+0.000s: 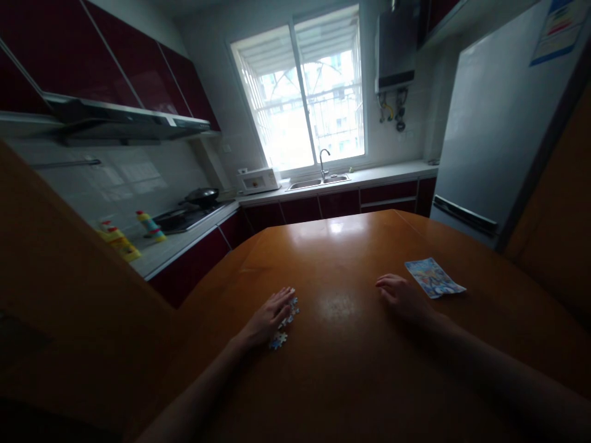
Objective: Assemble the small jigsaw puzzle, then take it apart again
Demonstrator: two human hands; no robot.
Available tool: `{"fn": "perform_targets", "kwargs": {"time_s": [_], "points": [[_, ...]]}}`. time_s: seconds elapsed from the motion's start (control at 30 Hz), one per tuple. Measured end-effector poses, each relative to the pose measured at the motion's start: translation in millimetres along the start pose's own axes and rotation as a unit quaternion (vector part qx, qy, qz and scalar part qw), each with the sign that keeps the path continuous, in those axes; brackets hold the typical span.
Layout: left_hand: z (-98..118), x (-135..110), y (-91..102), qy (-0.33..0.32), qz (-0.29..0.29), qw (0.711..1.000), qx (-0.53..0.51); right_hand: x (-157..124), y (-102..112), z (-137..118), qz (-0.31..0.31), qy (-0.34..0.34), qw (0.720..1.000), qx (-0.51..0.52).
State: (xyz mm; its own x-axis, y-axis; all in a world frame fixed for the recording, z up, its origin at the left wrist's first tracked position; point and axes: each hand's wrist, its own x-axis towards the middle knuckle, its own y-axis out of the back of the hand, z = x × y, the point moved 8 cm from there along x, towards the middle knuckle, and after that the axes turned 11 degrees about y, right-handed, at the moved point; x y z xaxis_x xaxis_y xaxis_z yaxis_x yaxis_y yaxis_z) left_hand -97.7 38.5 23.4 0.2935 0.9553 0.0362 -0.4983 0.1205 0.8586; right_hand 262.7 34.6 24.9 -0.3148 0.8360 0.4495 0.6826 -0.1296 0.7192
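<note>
My left hand (269, 317) lies flat on the wooden table (341, 369), fingers stretched out over a small cluster of blue-and-white jigsaw pieces (284, 326); some pieces show beside and under the fingertips. My right hand (401, 295) rests on the table further right with its fingers curled loosely downward; nothing shows in it. Just right of that hand lies a small colourful printed card (434, 277), flat on the table and not touched.
Beyond the table runs a kitchen counter with a sink and tap (321, 178), a white appliance (258, 181), a hob with a pan (201, 197) and bottles (150, 226). A grey fridge (498, 123) stands at the right. A wooden panel (69, 277) rises at left.
</note>
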Motion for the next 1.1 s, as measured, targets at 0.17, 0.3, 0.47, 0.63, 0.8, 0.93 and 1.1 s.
{"fn": "perform_targets", "kwargs": {"time_s": [0.17,0.3,0.47,0.63,0.8,0.93,1.1], "points": [[49.0,-7.8,-36.6,-0.03,-0.021,0.999,0.029,0.6,-2.1,-4.6,-0.007,0.003,1.0,0.02],[101.8,-12.9,-74.8,-0.087,-0.055,0.994,0.048,0.5,-3.6,-11.4,-0.01,0.016,0.999,0.037],[178.4,-31.3,-111.5,-0.177,-0.106,0.978,0.033,-2.1,-2.5,-8.2,0.007,0.013,0.999,0.051],[210.0,-43.6,-113.6,-0.221,-0.16,0.962,-0.003,-3.5,-3.7,1.1,-0.042,0.006,0.996,0.08],[190.2,-21.6,-83.4,-0.192,-0.094,0.972,-0.099,-10.0,-7.1,-11.7,-0.161,0.04,0.977,0.135],[171.6,-9.8,-69.4,-0.161,-0.018,0.979,-0.123,-21.4,-13.4,-30.2,-0.268,0.064,0.948,0.16],[164.7,-12.0,-79.1,-0.181,-0.055,0.979,-0.082,-26.3,-14.7,-33.7,-0.298,0.066,0.943,0.135]]}}
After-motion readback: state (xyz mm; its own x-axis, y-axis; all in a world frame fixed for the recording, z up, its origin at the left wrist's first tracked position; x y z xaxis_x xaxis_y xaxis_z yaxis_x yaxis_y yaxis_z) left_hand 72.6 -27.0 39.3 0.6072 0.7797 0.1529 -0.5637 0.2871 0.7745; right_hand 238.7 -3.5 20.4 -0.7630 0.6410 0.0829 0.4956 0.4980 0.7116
